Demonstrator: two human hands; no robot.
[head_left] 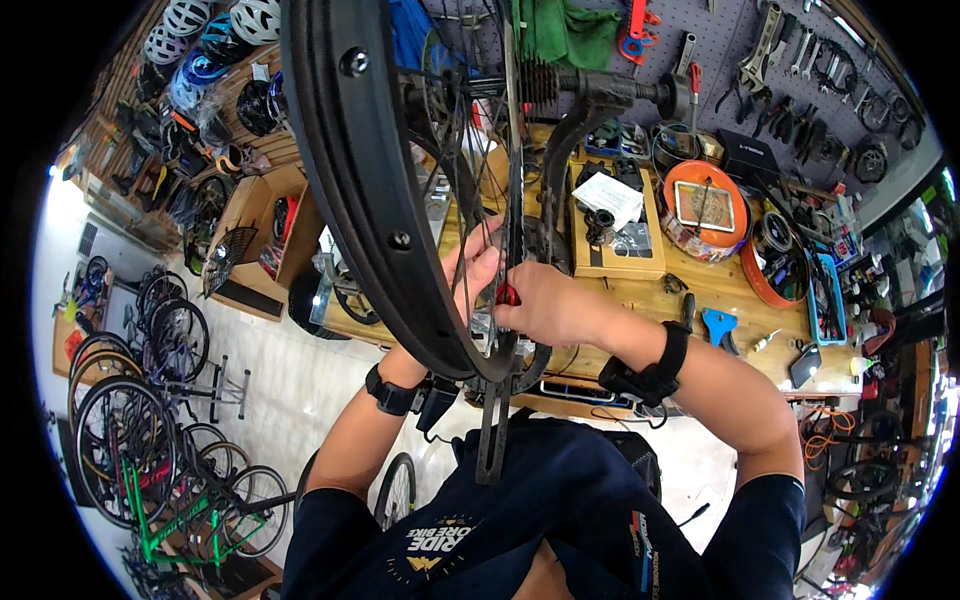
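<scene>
A bicycle wheel with a black rim (345,190) stands upright in front of me, mounted in a dark truing stand (570,130). My right hand (555,305) is closed round a small red tool (508,295), likely a spoke wrench, low on the wheel beside the rim. Only part of that tool shows between the fingers. My left hand (470,278) reaches among the spokes from the other side, its fingers stretched out and apart. Rim and spokes partly cover it. Both wrists wear black straps with small devices.
On the wooden workbench (640,310) lie a yellow cardboard box (620,262) with papers and parts, an orange round tub (700,235), a blue tray (826,295) and a blue-handled tool (719,328). Wrenches hang on the pegboard (715,60). Several bicycles stand at left, helmets above.
</scene>
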